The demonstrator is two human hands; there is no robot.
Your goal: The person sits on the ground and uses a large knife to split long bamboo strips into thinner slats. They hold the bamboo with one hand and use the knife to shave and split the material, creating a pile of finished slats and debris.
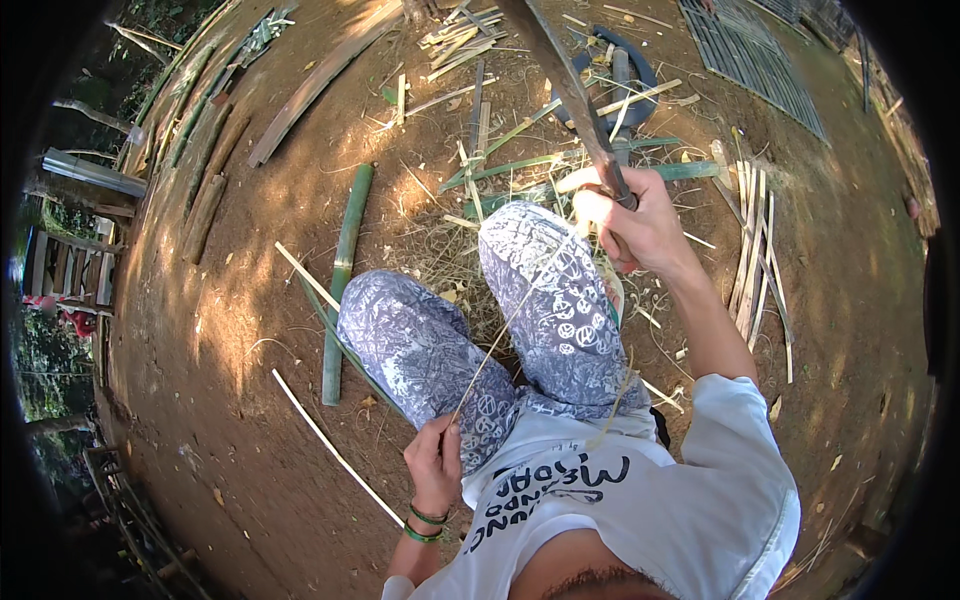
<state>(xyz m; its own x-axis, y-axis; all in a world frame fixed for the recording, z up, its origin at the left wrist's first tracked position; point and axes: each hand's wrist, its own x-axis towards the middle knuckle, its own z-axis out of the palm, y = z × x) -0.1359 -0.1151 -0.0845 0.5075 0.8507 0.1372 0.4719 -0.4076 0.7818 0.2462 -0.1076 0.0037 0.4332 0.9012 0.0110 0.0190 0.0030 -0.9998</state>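
Right hand (640, 222) closed round the handle of a long dark machete (570, 90), blade angled up and away. Left hand (437, 462) pinches the near end of a thin pale bamboo strip (510, 320), probably to keep it taut. Strip's long axis runs diagonally across the patterned-trouser knees (545, 290) toward the blade; green bamboo pole (345, 270) lies beside on the dirt ground (250, 300).

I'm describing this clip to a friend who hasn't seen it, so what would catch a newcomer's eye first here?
First, the long dark blade that the right hand grips by the handle, stretching up toward the top of the picture. Next, the thin pale bamboo strip pinched in the left hand, running up across the patterned trousers toward the right hand. Around them, a green bamboo pole lies on the dirt at left, with split slats at right.
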